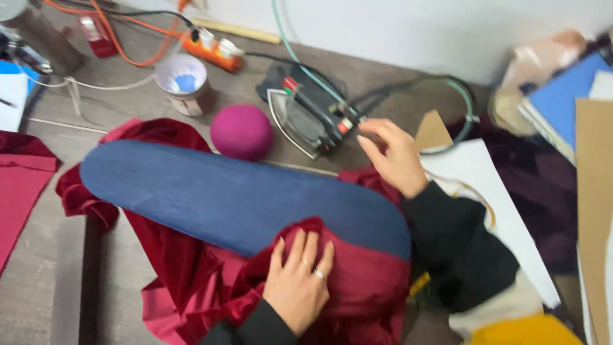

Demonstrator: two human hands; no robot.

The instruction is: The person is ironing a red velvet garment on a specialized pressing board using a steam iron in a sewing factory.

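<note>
Cluttered grey worktable point(51, 281): left hand point(297, 281) lies flat on crimson velvet point(364, 281) over a blue padded board point(236, 198); right hand point(396, 156), fingers loosely open, touches the iron point(306, 115) at 12 o'clock, gripping nothing.

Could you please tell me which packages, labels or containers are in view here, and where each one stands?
Round tub: upper left, behind the magenta ball; white rim, brownish label band, print too blurred to make out.
Small red packet: top left, by the orange cable; rectangular, pale label.
No signs or screens are in view.
</note>
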